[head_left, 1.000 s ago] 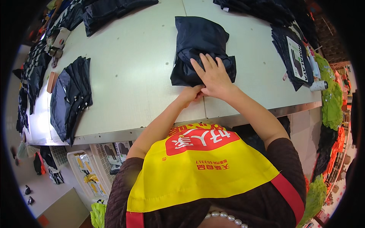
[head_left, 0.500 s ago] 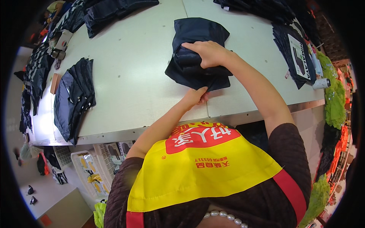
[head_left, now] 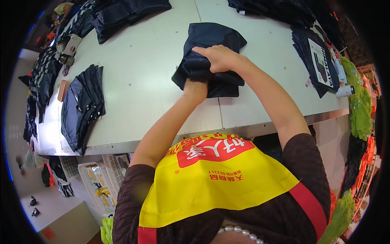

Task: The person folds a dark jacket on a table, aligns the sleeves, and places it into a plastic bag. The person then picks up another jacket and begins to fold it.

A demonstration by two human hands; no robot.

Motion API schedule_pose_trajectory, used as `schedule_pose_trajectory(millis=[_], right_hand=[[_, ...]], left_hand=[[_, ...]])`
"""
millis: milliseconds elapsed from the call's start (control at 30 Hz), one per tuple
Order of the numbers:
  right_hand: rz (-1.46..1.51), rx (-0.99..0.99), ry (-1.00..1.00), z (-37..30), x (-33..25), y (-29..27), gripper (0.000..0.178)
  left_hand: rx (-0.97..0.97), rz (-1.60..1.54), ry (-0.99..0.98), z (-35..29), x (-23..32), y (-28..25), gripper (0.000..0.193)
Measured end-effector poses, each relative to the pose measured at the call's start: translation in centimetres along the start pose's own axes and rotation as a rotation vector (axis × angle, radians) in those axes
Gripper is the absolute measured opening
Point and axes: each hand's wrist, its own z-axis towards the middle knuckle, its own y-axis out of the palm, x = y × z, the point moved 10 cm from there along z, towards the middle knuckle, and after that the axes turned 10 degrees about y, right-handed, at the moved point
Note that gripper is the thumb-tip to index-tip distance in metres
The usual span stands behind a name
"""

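Note:
A dark, glossy piece of folded fabric (head_left: 217,35), with the look of a pouch or bag, lies on the white table in front of me. My right hand (head_left: 221,59) grips its upper fold, one digit stretched to the left across the cloth. My left hand (head_left: 196,88) reaches into or under the near left side of the fabric. Only its wrist and back edge show; the cloth covers the fingers. The fabric bunches between the two hands, and its near edge hangs loose to the right of my left wrist.
A fanned stack of dark fabric pieces (head_left: 84,106) lies at the left. Another stack with a printed white card (head_left: 323,61) sits at the right, beside a thread spool (head_left: 345,91). More dark piles (head_left: 132,14) line the far edge. Bright green cloth (head_left: 357,95) hangs at the right.
My left hand has moved from the fabric's near edge to the left and up into or beneath it, so its fingers are hidden. My right hand keeps its grip.

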Motion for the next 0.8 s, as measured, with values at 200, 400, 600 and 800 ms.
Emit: schedule_pose_trajectory(millis=[200, 400, 600, 800], right_hand=[[-0.022, -0.016, 0.089, -1.3, 1.0, 0.1, 0.082], [-0.203, 0.129, -0.053, -1.7, -2.1, 4.5, 0.054], [-0.13, 0.021, -0.23, -1.6, -3.6, 9.1, 0.046], [-0.019, -0.163, -0.187, 0.6, -4.1, 7.9, 0.067]], left_hand=[[-0.365, 0.005, 0.104, -0.4, -0.1, -1.6, 0.022], [-0.113, -0.14, 0.214, 0.7, -0.1, -7.7, 0.013], [-0.182, -0.171, 0.294, -1.5, 3.4, -5.6, 0.013], [-0.675, -0.212, 0.012, -2.0, 4.4, -0.1, 0.03]])
